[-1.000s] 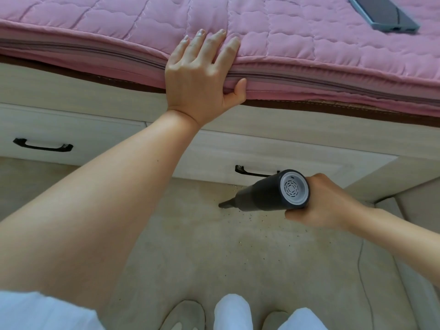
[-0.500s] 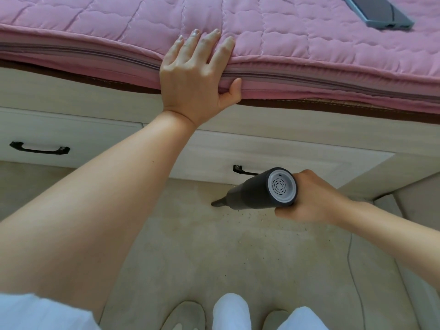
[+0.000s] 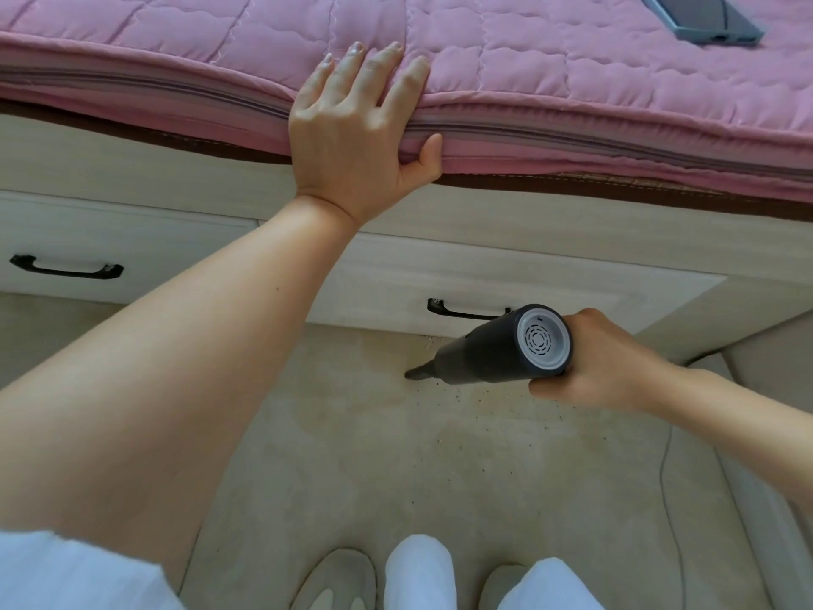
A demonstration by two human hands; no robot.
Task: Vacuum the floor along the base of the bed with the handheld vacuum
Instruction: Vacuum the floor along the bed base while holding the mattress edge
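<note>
Along the base of the bed [image 3: 528, 217], we grip the dark handheld vacuum [image 3: 497, 347] in our right hand [image 3: 602, 363], fingers wrapped round its rear end. Its narrow nozzle points left and down, close to the beige floor [image 3: 396, 468] just in front of the drawer handle [image 3: 466, 311], with dark crumbs [image 3: 457, 396] scattered beside it. Our left hand [image 3: 356, 134] rests flat, fingers straight, on the pink quilted mattress [image 3: 572, 77] edge.

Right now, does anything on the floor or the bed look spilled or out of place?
Yes. Small dark crumbs lie scattered on the beige floor beside the nozzle of the black handheld vacuum, below the white drawer. A grey phone lies on the pink quilted bed cover.
</note>
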